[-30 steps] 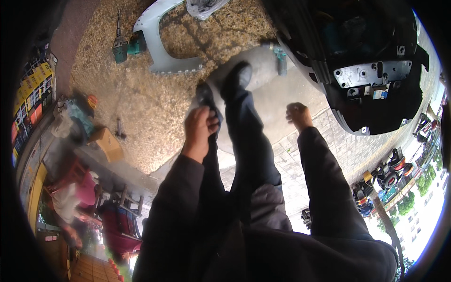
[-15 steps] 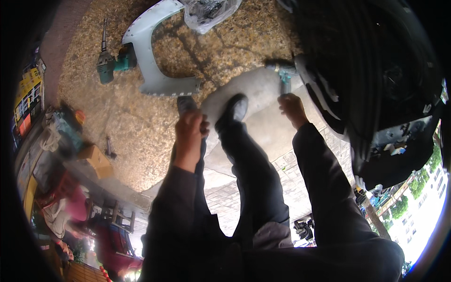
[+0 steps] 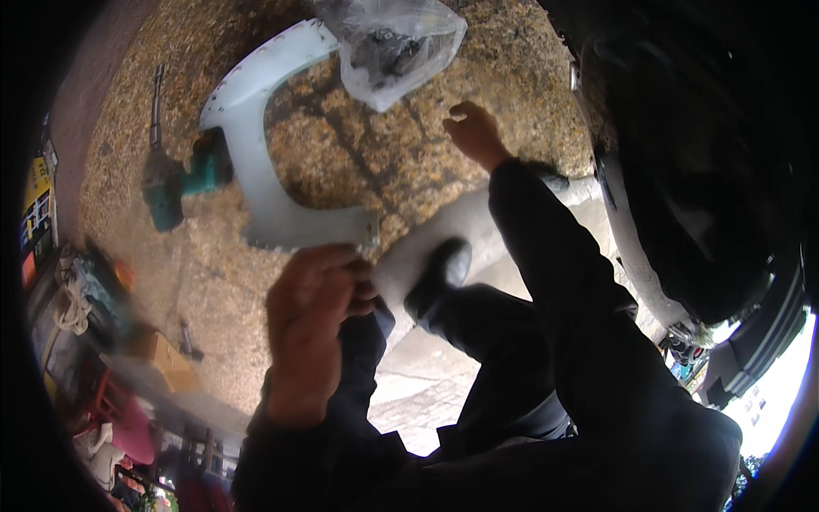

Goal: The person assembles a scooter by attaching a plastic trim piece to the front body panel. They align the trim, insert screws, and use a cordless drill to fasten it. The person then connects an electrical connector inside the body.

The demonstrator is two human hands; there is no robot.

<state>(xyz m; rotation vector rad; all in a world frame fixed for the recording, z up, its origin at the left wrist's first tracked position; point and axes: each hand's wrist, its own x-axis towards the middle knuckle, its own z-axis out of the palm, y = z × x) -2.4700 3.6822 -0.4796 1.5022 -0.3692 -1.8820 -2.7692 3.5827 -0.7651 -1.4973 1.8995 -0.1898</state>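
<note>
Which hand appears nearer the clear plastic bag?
The right hand: it appears just below and right of the plastic bag, while the left hand appears farther down, by the lower end of the pale curved panel.

Cardbd box lower L; yel. pkgs above.

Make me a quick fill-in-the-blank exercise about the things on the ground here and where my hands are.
1. In the picture, the power tool lies to the ____ of the curved pale panel.
2. The bag near the top edge is made of see-through ____.
3. Of the left hand and the right hand, the ____ one is nearer that bag.

Missing words: left; plastic; right.
</note>
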